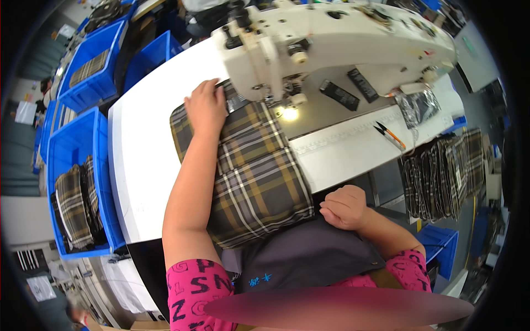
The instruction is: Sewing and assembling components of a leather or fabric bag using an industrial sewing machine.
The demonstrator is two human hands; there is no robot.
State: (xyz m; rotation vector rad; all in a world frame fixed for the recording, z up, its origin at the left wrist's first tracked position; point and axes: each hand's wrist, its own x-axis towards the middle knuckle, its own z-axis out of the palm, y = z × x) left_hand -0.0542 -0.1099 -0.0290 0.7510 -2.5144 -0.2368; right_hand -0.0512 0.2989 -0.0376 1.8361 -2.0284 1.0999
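A folded plaid cloth piece (259,182) in brown, black and white lies on the white table and hangs over its near edge toward my lap. Its far right edge is beside the needle area of a white sewing machine (248,66), where a small lamp glows. My left hand (207,107) lies on the cloth's far left part with fingers stretched, next to a dark label (236,102). Just right of the cloth's near corner, my right hand (345,207) is curled into a fist above the dark apron (309,254). Its palm is hidden, so anything inside cannot be seen.
Orange-handled thread snips (391,135) lie beside a ruler strip (348,131). Two black labels (339,95) and a clear plastic bag (418,106) rest under the machine arm. Plaid pieces (441,176) hang at right. Blue bins (99,182) with plaid cloth stand left.
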